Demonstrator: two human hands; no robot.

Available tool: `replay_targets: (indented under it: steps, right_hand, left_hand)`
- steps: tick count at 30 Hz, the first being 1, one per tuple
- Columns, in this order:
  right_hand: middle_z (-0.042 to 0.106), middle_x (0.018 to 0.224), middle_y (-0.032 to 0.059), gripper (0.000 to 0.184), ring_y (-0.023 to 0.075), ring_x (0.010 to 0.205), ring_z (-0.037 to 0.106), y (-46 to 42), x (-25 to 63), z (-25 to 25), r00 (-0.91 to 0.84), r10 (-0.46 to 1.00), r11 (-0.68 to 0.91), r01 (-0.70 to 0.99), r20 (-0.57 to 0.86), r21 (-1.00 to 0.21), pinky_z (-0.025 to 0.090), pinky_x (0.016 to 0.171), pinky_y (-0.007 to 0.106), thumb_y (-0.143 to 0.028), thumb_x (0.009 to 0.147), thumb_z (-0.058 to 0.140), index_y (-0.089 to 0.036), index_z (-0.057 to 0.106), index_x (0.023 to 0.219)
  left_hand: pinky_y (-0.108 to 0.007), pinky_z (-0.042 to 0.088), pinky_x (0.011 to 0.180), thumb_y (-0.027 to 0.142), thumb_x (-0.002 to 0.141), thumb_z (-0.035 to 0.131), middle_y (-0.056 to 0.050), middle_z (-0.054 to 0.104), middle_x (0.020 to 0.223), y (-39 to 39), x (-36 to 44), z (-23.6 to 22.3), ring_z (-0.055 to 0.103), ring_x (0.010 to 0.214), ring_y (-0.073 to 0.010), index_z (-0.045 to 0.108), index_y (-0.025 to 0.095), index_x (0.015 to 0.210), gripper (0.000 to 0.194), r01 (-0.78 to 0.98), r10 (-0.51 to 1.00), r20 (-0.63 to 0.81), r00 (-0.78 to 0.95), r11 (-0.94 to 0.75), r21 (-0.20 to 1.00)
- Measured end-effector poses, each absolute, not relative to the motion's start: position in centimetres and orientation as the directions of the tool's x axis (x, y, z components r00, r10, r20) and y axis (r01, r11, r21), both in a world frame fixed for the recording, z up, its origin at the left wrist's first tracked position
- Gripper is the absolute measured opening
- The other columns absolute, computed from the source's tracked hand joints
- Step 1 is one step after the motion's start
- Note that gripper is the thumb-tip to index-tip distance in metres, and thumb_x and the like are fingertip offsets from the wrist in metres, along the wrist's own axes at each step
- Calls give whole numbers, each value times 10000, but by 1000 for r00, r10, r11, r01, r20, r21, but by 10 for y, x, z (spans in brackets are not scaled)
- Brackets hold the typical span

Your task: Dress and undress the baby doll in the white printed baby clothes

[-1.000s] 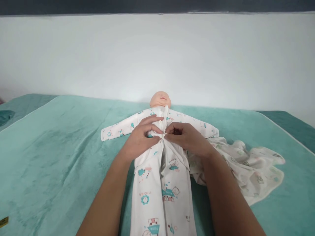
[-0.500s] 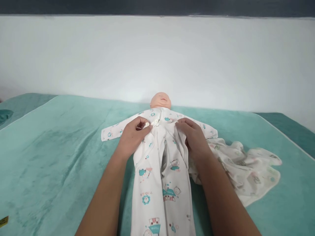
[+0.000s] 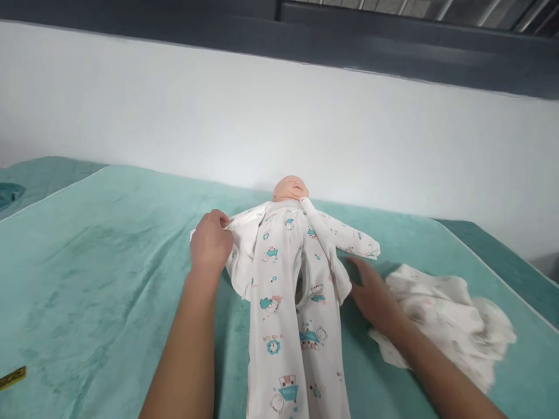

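A baby doll [image 3: 290,189] lies on its back, head towards the wall. It wears white printed baby pants [image 3: 273,326] drawn up to the chest and a matching baby jacket [image 3: 245,250], whose front is spread apart. My left hand [image 3: 212,244] is closed on the jacket's left front panel and pulls it outward. My right hand [image 3: 373,297] is open, fingers apart, just beside the jacket's right panel and below the right sleeve [image 3: 356,241]. That hand is slightly blurred and holds nothing.
A crumpled white printed cloth [image 3: 449,314] lies on the green bed cover [image 3: 100,279], right of the doll and partly behind my right forearm. A white wall [image 3: 262,116] rises behind the bed. A yellow and black strip [image 3: 13,377] lies at the lower left.
The jacket front has been opened, my left hand drawing its panel outward. My right hand has let go and moved right and down. The cloth is more bunched, and the view has tilted.
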State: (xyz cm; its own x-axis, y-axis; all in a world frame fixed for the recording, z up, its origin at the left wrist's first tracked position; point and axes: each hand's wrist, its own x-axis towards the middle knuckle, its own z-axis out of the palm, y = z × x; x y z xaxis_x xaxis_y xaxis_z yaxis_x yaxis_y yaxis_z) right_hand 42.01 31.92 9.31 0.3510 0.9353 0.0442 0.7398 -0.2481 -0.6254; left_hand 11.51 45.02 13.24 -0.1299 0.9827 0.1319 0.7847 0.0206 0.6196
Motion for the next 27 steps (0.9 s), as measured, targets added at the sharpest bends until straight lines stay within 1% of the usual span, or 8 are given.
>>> replay_targets:
  steps: [4,7,12,15,17,21,24,27]
  right_hand:
    - [602,1260,167,530,344,1219,525,294,474,86,457,889,-377,771,33,-513,357,1074,487,-366,746,507,-143,566,1223]
    - [603,1273,140,498,330,1205,543,284,478,94,555,832,-459,693,4,-556,385,1056,471,-432,778,513,-179,576,1202]
    - [638,1229,90,469,271,1108,608,323,417,111,450,893,-258,522,6,-813,489,890,376,-553,825,516,-237,581,1165]
    - [661,1140,84,474,242,1002,623,362,383,114,457,888,-186,447,44,-875,478,832,352,-585,810,536,-217,593,1104]
    - [675,996,57,455,213,881,612,378,372,113,484,873,-167,416,62,-894,465,766,326,-601,779,572,-202,608,994]
    - [577,680,-16,397,156,675,504,380,381,113,527,844,-169,437,99,-884,394,630,279,-588,775,576,-194,578,724]
    - [586,682,-3,358,166,680,508,369,416,113,655,736,-228,478,171,-848,386,633,288,-537,784,562,-188,607,717]
    - [612,711,31,318,199,688,539,365,453,107,785,585,-388,493,205,-779,392,631,319,-498,765,561,-186,617,741]
  left_hand:
    - [-429,464,768,47,742,432,-127,615,1133,450,108,130,600,1026,-327,569,216,988,329,880,977,92,-190,128,456]
    - [-471,470,825,36,761,420,-131,602,1149,449,111,131,565,1093,-346,588,212,1018,354,904,967,145,-210,136,406]
    - [-426,471,903,16,774,417,-103,579,1248,454,128,122,521,1168,-294,578,199,1142,440,875,926,373,-60,-131,467]
    - [-384,435,991,149,853,477,-95,579,1280,462,140,111,504,1203,-258,549,178,1216,370,814,886,456,86,-327,480]
    - [-403,404,1026,274,888,505,-97,593,1280,468,147,103,512,1199,-265,544,177,1240,367,813,884,444,145,-362,456]
    - [-463,371,1024,388,925,456,-91,651,1207,478,158,94,551,1154,-294,573,207,1225,369,876,914,395,96,-266,402]
    - [-451,392,981,361,944,400,-75,682,1148,483,160,95,586,1106,-289,617,229,1159,332,892,926,376,37,-200,405]
    - [-422,431,913,301,948,356,-84,708,1061,487,155,99,626,1033,-281,662,226,1038,328,886,946,317,-61,-94,454]
